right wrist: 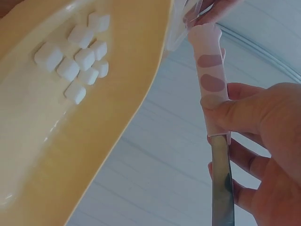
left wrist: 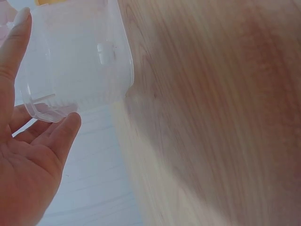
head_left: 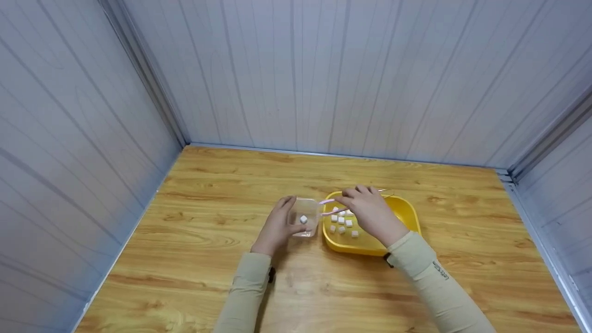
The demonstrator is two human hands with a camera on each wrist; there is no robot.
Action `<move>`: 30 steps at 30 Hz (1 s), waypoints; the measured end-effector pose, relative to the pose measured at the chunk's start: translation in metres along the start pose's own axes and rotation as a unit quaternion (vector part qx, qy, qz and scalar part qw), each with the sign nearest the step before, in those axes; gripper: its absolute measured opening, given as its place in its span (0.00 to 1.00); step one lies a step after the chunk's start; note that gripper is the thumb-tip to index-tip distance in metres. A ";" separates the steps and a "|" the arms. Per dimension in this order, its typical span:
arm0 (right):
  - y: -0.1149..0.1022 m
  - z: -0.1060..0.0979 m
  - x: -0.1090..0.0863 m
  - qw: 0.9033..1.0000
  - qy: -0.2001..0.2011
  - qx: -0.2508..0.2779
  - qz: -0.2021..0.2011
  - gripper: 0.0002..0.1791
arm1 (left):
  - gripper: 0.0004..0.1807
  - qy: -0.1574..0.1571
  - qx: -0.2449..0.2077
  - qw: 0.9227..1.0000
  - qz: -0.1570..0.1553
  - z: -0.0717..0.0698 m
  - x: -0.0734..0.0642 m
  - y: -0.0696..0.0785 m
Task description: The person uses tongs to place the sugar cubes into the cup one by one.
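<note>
My left hand (head_left: pixel 275 229) grips a clear plastic container (head_left: pixel 312 222) by its sides, thumb and fingers spread around it. One white cube (head_left: pixel 303 219) lies inside; through the wall in the left wrist view it is a pale block (left wrist: pixel 104 54). My right hand (head_left: pixel 373 213) pinches a pair of tongs (right wrist: pixel 214 80) with pink, patterned ends and metal arms. Their pink ends point left, slightly apart, at the container's right rim, and hold no cube. Beneath this hand stands a yellow basin (head_left: pixel 407 210), with several white cubes (right wrist: pixel 84 59) grouped toward its left side.
The basin stands right beside the container on the wood-grain table (head_left: pixel 208 222). Pale panel walls (head_left: pixel 314 78) enclose the table at the back and on both sides. Part of the basin is hidden under the right hand and sleeve (head_left: pixel 439 277).
</note>
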State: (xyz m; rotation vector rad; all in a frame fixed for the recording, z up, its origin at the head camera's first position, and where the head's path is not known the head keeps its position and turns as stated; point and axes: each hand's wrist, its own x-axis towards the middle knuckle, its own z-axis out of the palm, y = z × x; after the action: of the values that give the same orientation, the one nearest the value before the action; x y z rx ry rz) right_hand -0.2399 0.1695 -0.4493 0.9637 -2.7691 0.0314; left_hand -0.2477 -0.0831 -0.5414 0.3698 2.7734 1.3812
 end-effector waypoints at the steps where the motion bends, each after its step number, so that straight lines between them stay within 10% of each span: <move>1: 0.001 0.000 -0.001 1.000 -0.001 0.000 0.001 0.22 | 0.49 0.000 -0.001 1.000 0.001 0.000 0.000 0.000; 30: 0.020 0.024 -0.035 0.999 -0.035 0.001 0.001 0.24 | 0.50 0.000 -0.005 1.000 -0.008 0.000 0.000 0.000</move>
State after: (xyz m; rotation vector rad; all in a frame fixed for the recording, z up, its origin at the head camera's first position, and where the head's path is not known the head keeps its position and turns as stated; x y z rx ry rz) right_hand -0.2298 0.2047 -0.4785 0.9797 -2.8349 0.0006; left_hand -0.2476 -0.0834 -0.5417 0.3467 2.7614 1.3915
